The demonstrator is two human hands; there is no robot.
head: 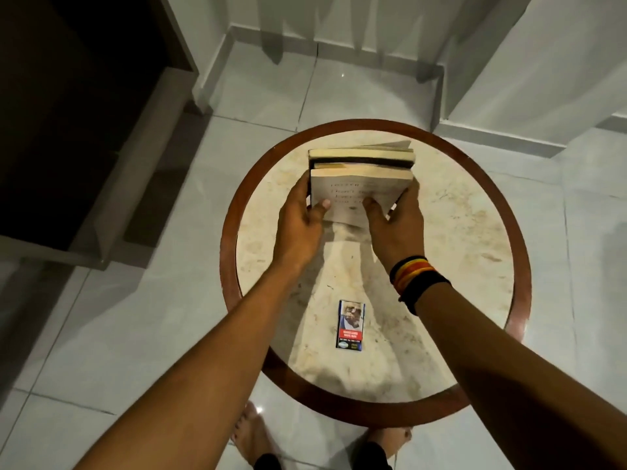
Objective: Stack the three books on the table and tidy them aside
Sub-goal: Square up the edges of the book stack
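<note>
Leftmost, the left hand [298, 222] clamps the left edge of the stack of pale, worn paperback books [361, 178], thumb pressed on the front cover. That stack stands on the far part of the round marble-topped table with a reddish wooden rim [520, 266]. Next, the right hand [395, 228], wearing black, orange and yellow wristbands [415, 278], grips the right edge. Nearer lies a blue-and-red cigarette pack [350, 324].
</note>
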